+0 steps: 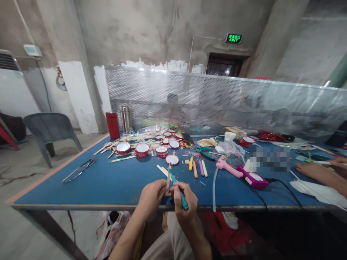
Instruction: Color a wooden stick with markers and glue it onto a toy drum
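My left hand pinches a flat wooden craft stick upright near the table's front edge; the stick's upper end is coloured yellow-green and purple. In my right hand is a teal crayon, held like a pen, its tip against or very near the stick. Two bare craft sticks lie just behind my hands. Right of them are a yellow crayon, an orange crayon, a purple crayon and a light yellow crayon. A small red-rimmed drum lies behind the stick.
More small drums and a heap of sticks lie further back. A pink hammer-shaped tool and a corded purple box stand right. Scissors-like tongs lie left. Another person's hand rests far right.
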The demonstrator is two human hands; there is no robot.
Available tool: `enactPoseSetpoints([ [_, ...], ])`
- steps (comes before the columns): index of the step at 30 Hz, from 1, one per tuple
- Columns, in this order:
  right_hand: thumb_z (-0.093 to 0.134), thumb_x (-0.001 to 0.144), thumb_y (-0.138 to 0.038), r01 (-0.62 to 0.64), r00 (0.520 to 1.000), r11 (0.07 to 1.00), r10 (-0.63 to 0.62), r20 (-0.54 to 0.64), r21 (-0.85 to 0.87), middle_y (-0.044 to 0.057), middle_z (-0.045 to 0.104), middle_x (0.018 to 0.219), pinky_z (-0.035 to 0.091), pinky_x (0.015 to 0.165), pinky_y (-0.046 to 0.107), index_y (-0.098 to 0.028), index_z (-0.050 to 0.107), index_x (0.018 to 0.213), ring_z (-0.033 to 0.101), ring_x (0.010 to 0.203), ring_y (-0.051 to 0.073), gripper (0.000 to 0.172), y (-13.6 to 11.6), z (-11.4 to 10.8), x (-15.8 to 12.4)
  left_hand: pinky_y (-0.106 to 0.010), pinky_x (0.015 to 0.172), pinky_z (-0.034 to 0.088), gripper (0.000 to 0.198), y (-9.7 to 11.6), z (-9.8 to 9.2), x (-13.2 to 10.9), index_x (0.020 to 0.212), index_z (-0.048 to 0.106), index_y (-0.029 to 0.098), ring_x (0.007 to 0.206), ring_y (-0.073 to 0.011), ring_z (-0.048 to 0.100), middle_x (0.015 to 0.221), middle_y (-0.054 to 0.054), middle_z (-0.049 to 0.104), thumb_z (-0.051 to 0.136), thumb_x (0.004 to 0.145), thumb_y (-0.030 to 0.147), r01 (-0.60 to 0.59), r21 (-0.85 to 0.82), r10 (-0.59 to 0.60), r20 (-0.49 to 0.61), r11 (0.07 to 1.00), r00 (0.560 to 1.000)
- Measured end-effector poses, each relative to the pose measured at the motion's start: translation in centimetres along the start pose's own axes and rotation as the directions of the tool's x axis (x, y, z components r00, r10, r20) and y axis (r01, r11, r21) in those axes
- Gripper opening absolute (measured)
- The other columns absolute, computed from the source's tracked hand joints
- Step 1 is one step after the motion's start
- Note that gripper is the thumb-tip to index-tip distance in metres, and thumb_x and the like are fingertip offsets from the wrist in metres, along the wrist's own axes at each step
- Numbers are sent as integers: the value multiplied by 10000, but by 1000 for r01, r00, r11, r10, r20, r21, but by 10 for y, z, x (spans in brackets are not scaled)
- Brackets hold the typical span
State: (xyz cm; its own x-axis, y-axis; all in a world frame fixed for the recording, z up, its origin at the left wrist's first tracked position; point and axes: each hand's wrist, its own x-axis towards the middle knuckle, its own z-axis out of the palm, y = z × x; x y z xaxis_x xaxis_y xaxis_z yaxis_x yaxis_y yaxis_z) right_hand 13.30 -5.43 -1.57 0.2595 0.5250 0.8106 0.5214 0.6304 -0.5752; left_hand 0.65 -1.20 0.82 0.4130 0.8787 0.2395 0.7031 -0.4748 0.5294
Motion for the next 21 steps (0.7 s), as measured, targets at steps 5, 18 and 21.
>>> enactPoseSetpoints([
  [5, 435, 889, -179, -11, 1000, 1000, 11, -14, -1, 30, 664, 726, 515, 596, 228, -184, 582, 908, 668, 652, 143, 149, -1, 1, 2, -223, 564, 285, 285, -2, 1, 0, 628, 455, 206, 594, -128, 457, 620, 19, 514, 354, 877, 301, -16, -9, 15, -14, 1000, 1000],
  [18, 455, 870, -176, 46, 999, 999, -46, 18, -27, 31, 671, 720, 513, 593, 232, -186, 593, 896, 667, 646, 147, 141, -4, -2, 2, -228, 560, 272, 294, 2, -2, -1, 637, 449, 207, 585, -131, 435, 616, 15, 504, 333, 878, 328, -2, -22, 2, 10, 1000, 1000],
  [21, 438, 881, -174, 40, 999, 999, -40, -17, -37, 29, 660, 707, 509, 579, 228, -182, 584, 903, 662, 632, 142, 148, -4, -1, 3, -227, 568, 273, 291, 0, 0, 0, 638, 447, 208, 592, -131, 440, 626, 14, 511, 328, 879, 319, 0, -15, 0, 9, 1000, 1000],
])
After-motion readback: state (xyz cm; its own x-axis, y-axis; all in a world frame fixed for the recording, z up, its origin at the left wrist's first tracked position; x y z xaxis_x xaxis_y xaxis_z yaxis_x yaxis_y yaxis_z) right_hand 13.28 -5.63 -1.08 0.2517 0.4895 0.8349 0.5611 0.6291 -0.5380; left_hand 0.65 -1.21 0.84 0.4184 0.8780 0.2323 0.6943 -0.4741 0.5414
